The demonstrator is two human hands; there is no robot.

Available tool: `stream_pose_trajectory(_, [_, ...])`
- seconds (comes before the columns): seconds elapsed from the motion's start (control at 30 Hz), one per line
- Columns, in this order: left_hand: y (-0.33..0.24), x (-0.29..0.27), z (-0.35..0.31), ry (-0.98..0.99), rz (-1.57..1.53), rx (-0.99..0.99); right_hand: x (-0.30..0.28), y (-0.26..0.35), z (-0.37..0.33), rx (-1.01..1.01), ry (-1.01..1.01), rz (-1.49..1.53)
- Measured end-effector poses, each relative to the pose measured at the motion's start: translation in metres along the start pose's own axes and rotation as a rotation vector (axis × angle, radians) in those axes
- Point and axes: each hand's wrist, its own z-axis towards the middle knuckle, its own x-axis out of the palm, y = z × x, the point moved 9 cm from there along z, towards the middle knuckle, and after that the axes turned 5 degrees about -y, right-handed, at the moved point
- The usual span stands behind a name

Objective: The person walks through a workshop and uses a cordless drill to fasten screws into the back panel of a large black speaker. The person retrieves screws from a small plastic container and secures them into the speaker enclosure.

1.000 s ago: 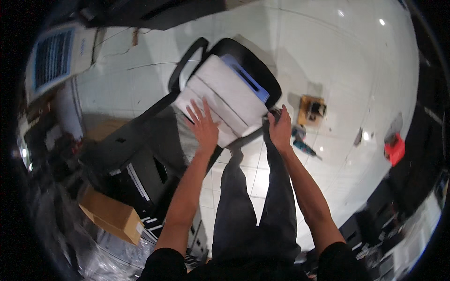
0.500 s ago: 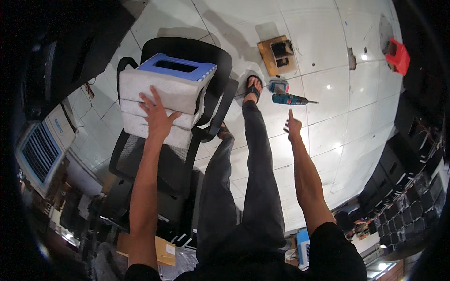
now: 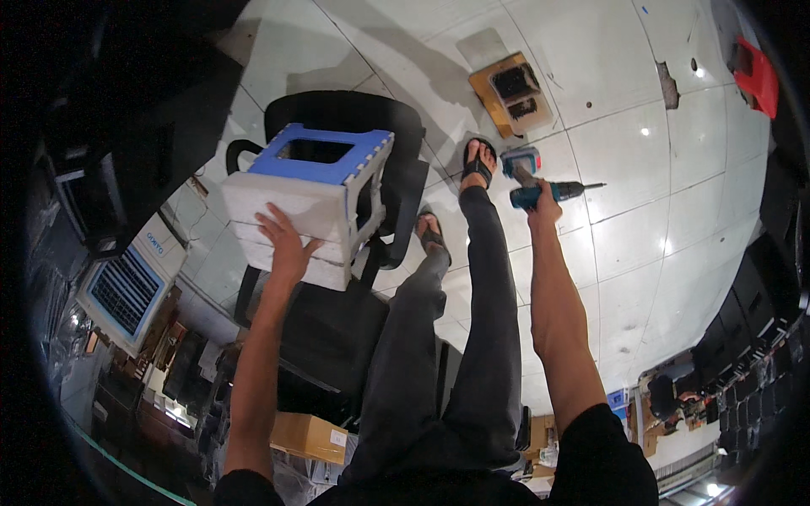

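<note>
While the left hand (image 3: 291, 251) lies spread against the blue-and-white housing (image 3: 291, 192), clamped on nothing, uneven pressure could tip or slide it.
The housing rests on the black chair (image 3: 337, 105), left of the legs, and the chair might shift too; to the right, the right hand (image 3: 546, 205) is closed around the drill (image 3: 525, 198), where a slack hold could drop it onto the sandalled foot (image 3: 477, 164) just left.

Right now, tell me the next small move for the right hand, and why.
Probably close the right hand more firmly on the teal-and-black cordless drill: the hand lies over its body, its slim bit points away from the black-sandalled right foot, and the left hand rests spread on the white, foam-like block.
</note>
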Motion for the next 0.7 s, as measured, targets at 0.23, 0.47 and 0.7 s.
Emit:
stream_pose_trajectory(0.23, [0.012, 0.018, 0.003, 0.02, 0.161, -0.063, -0.093, 0.061, -0.055, -0.293, 0.037, -0.433])
stream_pose_trajectory(0.47, [0.007, 0.018, -0.002, 0.141, 0.03, -0.234, -0.12, 0.161, -0.174, -0.69, 0.036, -0.688])
stream_pose_trajectory(0.7, [0.016, -0.029, 0.009, 0.401, 0.26, -0.163, -0.084, 0.215, -0.275, -0.903, 0.125, -0.74])
